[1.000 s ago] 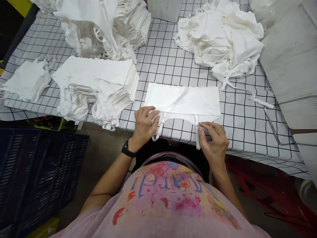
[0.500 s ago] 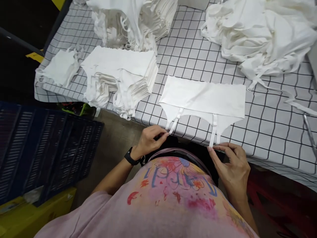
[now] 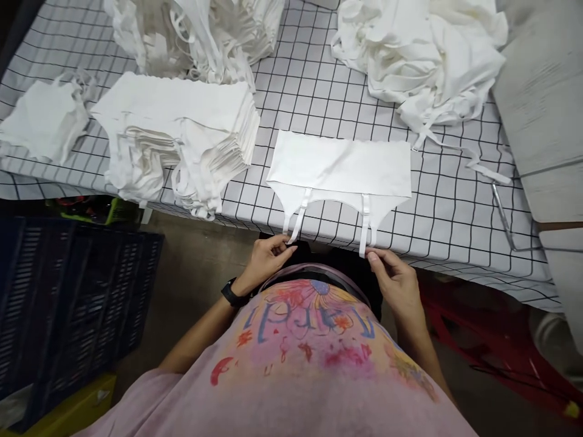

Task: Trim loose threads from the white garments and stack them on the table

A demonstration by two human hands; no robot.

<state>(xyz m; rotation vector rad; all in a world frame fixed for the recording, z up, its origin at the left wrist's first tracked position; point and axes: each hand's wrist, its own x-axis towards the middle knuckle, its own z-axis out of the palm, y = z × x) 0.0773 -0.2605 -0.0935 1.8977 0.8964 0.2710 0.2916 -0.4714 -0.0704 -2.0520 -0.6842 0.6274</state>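
Forearms point(image 3: 198, 337) angled inward, left hand point(image 3: 268, 260) and right hand point(image 3: 397, 280) pinch straps point(image 3: 365, 221) of a white camisole point(image 3: 341, 165) on the desk point(image 3: 314, 100).

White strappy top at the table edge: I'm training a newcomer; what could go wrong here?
The left hand and right hand pinch the straps of the strappy top, so an uneven tug might skew it. Straps on the white stack overhang the table edge; a knock could pull pieces down. The loose strap, near a bent metal rod, might snag.
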